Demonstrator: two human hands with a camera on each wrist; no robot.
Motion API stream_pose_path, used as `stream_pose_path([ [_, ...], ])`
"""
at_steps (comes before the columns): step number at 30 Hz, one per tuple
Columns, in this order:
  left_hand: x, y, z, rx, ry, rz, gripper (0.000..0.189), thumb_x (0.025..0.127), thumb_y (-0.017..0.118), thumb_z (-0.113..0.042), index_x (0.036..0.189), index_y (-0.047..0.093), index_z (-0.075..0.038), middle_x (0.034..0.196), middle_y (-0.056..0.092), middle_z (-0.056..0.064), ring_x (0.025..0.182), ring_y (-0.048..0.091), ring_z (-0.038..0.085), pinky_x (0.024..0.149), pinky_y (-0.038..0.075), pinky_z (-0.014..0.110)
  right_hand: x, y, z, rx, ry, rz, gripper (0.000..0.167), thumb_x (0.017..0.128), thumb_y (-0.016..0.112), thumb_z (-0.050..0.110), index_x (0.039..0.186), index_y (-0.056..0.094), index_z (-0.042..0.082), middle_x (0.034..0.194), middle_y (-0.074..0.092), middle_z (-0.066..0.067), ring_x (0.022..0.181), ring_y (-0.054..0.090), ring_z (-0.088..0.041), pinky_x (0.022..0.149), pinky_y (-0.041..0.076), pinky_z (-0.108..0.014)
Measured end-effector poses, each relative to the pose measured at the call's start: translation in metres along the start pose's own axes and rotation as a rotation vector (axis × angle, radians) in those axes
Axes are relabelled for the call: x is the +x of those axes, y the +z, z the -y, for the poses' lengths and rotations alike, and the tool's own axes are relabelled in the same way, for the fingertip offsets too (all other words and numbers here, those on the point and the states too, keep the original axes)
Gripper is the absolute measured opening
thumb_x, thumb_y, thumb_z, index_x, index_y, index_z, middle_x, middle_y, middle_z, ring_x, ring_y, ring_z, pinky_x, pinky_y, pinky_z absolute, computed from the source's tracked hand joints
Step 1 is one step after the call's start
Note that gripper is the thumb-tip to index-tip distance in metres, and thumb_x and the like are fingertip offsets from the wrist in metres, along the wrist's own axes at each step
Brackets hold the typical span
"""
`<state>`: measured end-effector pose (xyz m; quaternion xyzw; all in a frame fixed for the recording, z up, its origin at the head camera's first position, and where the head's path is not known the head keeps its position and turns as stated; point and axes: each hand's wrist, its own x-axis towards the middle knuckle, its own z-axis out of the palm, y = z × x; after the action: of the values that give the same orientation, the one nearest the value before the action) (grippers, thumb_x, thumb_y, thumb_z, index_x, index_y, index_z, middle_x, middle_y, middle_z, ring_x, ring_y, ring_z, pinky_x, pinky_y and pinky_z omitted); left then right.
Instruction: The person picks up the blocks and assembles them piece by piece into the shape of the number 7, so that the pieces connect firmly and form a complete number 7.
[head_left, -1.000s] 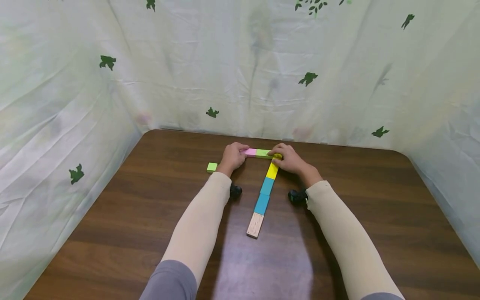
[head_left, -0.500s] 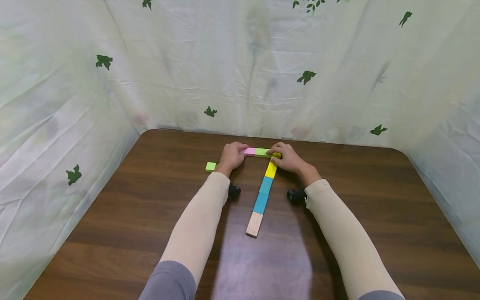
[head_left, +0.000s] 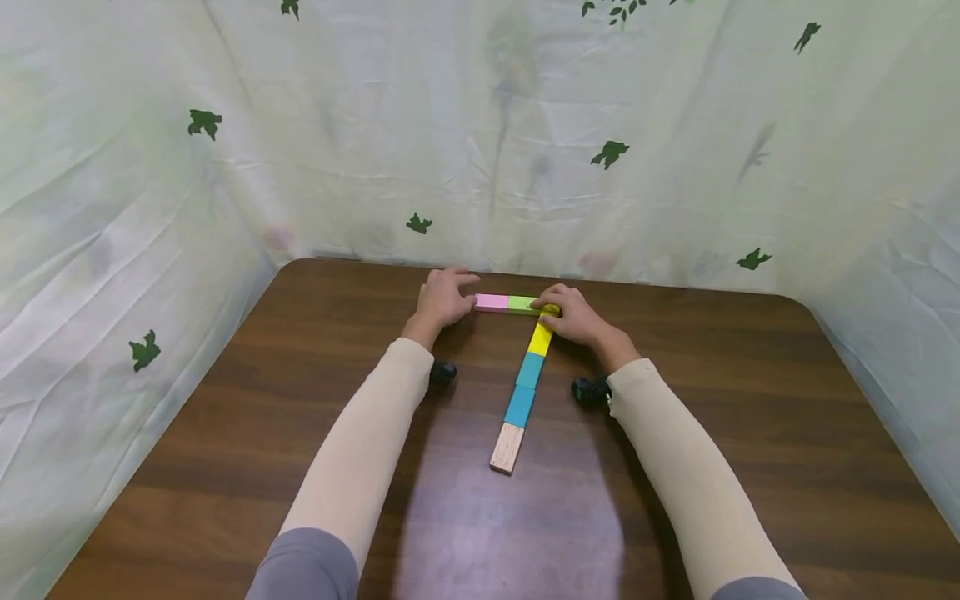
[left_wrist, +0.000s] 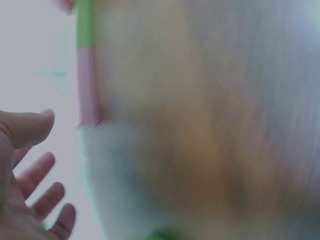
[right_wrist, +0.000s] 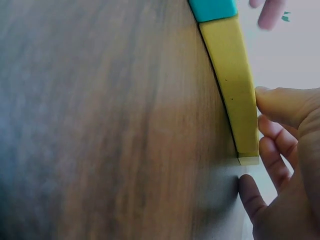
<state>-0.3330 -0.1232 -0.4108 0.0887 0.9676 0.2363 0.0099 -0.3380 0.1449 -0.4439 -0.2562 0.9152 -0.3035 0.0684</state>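
In the head view, flat blocks form a bent line near the table's far edge. Its short arm has a pink block (head_left: 491, 302) and a light green block (head_left: 521, 305). A yellow block (head_left: 540, 338), two blue blocks (head_left: 529, 369) and a bare wood block (head_left: 507, 448) run toward the front. My left hand (head_left: 442, 298) is just off the pink block's left end; the left wrist view shows its fingers spread and holding nothing. My right hand (head_left: 576, 318) grips the corner where green meets yellow, thumb against the yellow block's side (right_wrist: 227, 85) in the right wrist view.
The brown table (head_left: 300, 417) has its far edge just behind the blocks. A pale curtain (head_left: 480, 150) with green leaf-like prints hangs behind it. A dark wrist device (head_left: 591, 392) sits under my right wrist, another (head_left: 442, 373) under my left.
My left hand has let go of the pink block and moved left, and its forearm now covers the spot where a loose green block lay. My right hand stays at the corner.
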Motion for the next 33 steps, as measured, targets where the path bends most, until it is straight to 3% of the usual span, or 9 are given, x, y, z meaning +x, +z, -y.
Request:
stream_pose_path([
  [3, -0.004, -0.022, 0.011, 0.029, 0.033, 0.050, 0.045, 0.095, 0.058, -0.024, 0.139, 0.059, -0.015, 0.153, 0.047, 0.009, 0.143, 0.034, 0.037, 0.116, 0.031, 0.054, 0.000, -0.002, 0.001, -0.011, -0.003, -0.003, 0.033, 0.099, 0.055, 0.013, 0.131, 0.064, 0.008, 0.140, 0.047, -0.016, 0.128, 0.037, -0.036, 0.107, 0.036, -0.054],
  [7, -0.016, -0.044, 0.027, 0.014, 0.059, 0.165, 0.047, 0.097, 0.057, -0.024, 0.142, 0.055, -0.010, 0.151, 0.049, 0.014, 0.145, 0.036, 0.037, 0.118, 0.031, 0.052, -0.002, -0.004, 0.002, -0.015, -0.005, -0.005, 0.033, 0.099, 0.055, 0.013, 0.131, 0.064, 0.007, 0.141, 0.046, -0.017, 0.127, 0.037, -0.037, 0.107, 0.036, -0.055],
  [13, -0.040, -0.051, 0.046, 0.036, 0.097, 0.282, 0.056, 0.095, 0.062, -0.021, 0.146, 0.047, -0.003, 0.147, 0.051, 0.020, 0.134, 0.051, 0.037, 0.111, 0.041, 0.052, -0.003, -0.003, -0.002, -0.009, 0.008, -0.003, 0.033, 0.100, 0.055, 0.014, 0.131, 0.064, 0.008, 0.141, 0.046, -0.016, 0.130, 0.036, -0.037, 0.108, 0.035, -0.055],
  [17, -0.052, -0.046, 0.053, 0.061, 0.162, 0.282, 0.059, 0.090, 0.067, -0.018, 0.144, 0.049, -0.001, 0.142, 0.054, 0.022, 0.128, 0.054, 0.037, 0.108, 0.043, 0.050, -0.002, -0.002, -0.003, -0.009, -0.002, -0.008, 0.033, 0.100, 0.055, 0.013, 0.131, 0.064, 0.008, 0.140, 0.046, -0.016, 0.130, 0.036, -0.038, 0.108, 0.035, -0.055],
  [22, -0.060, -0.039, 0.058, 0.086, 0.210, 0.272, 0.046, 0.087, 0.068, -0.009, 0.132, 0.063, -0.005, 0.133, 0.060, 0.019, 0.117, 0.057, 0.033, 0.101, 0.045, 0.047, -0.003, -0.003, -0.003, -0.003, -0.007, -0.010, 0.033, 0.100, 0.055, 0.013, 0.131, 0.064, 0.008, 0.140, 0.046, -0.017, 0.129, 0.036, -0.038, 0.108, 0.034, -0.056],
  [33, -0.065, -0.034, 0.071, 0.060, 0.196, 0.218, 0.038, 0.088, 0.065, -0.001, 0.124, 0.070, -0.010, 0.126, 0.066, 0.013, 0.112, 0.059, 0.030, 0.097, 0.047, 0.045, -0.001, 0.002, 0.000, 0.014, 0.003, 0.001, 0.033, 0.100, 0.055, 0.012, 0.131, 0.063, 0.009, 0.142, 0.045, -0.016, 0.131, 0.034, -0.038, 0.109, 0.034, -0.055],
])
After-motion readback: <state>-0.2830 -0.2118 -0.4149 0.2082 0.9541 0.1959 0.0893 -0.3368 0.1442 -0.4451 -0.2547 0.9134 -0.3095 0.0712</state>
